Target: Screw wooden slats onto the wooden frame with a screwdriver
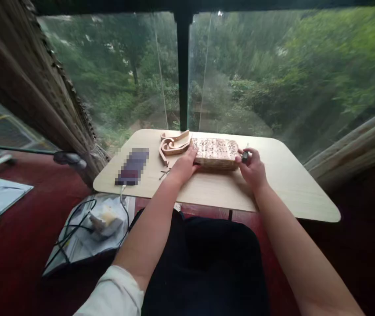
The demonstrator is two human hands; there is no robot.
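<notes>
The perforated block [216,153] sits between the hands near the tabletop's [293,184] far edge; left hand [185,166], slightly curled, touches its left end; right hand [252,168] pinches a small dark tool [245,156].

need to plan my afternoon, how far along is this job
Done, it seems: the block already has many dark spots or holes across its top. In hand: the left hand is against its left end, and the right hand holds a small dark tool by its right end. Possibly left: the curved wooden pieces and thin loose items lie apart from the block; their role is unclear.
</notes>
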